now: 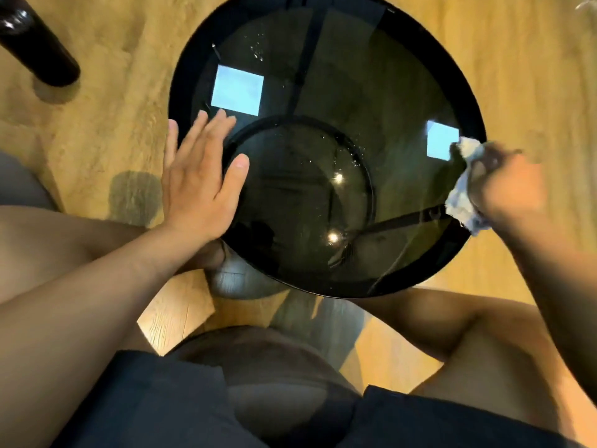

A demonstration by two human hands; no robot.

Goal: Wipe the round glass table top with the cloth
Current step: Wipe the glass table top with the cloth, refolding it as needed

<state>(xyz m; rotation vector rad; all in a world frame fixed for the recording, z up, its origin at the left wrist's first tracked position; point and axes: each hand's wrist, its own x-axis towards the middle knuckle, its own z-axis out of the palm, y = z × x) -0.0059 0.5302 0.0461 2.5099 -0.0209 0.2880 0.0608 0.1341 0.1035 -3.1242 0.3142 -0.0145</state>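
Dark smoked glass, ringed by a black rim, makes up the round table top [323, 92], and it lies between the person's two hands. The right hand [507, 185] sits at the right-hand rim with its fingers curled shut around a crumpled white cloth [462, 202]; the hand is blurred, so the exact hold is hard to read, but wads of cloth show both beyond the knuckles and on the near side of the fist. The left hand [200, 176] lies flat on the opposite edge, fingers spread and straight, gripping nothing, its palm across the rim and its thumb reaching inward over the glass.

What the next stroke depends on is this: nearly all the glass lies to the left of the cloth-holding fingers, toward the open left hand. Water droplets [256, 50] speckle the far part of the glass, diagonally away from the cloth, and more sit near the middle, between the two hands. Because the cloth is already at the right edge, the stroke probably has to travel inward and across, toward the bracing hand. That hand is nearer the central droplets but carries no cloth, so it seems only to be steadying the table.
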